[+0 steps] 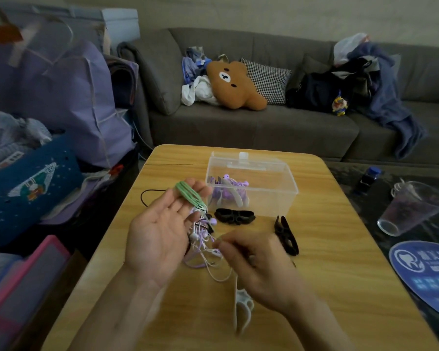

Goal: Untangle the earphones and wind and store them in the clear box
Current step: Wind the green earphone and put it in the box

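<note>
- Head view: one purple pair (228, 190) already sits wound inside the clear box (276, 196) on the table (327, 249), so part of the job looks done.
- Left hand (160, 231) lies palm up, fingers straight, green cord (189, 193) looped round the fingertips.
- Right hand (254, 259) has curled fingers; they seem to pinch a strand, though it's blurry.
- Between the hands hangs the tangle (203, 239), white and lilac wires knotted with small buds, just in front of the box.
- Two black winders (235, 216) lie unused; plenty left.
</note>
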A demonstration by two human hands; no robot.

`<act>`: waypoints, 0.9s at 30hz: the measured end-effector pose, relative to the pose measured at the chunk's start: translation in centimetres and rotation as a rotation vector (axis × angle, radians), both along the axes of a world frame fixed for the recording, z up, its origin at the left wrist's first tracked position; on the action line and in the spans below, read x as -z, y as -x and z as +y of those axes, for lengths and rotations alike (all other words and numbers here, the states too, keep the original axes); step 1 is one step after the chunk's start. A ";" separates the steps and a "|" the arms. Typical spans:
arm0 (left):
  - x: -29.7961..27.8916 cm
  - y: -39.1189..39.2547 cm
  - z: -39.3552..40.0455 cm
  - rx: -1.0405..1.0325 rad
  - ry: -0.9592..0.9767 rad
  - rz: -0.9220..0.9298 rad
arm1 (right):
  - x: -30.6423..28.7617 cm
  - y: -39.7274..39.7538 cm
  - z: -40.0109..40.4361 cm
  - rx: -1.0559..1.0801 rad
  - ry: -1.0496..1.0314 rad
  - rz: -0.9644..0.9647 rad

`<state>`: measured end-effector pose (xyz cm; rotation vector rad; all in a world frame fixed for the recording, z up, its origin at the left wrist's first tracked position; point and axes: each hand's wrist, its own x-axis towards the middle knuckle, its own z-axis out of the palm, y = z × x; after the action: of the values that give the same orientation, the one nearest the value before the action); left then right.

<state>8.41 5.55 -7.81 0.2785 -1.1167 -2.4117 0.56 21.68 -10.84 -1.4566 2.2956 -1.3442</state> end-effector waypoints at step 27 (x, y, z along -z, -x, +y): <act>1.7 0.3 1.4 0.090 0.203 -0.007 | 0.3 -0.6 -1.7 0.112 0.259 -0.425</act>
<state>8.13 6.93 -9.52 0.1738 -1.3923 -2.3512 1.14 19.99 -11.17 -0.9796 2.0091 -1.8318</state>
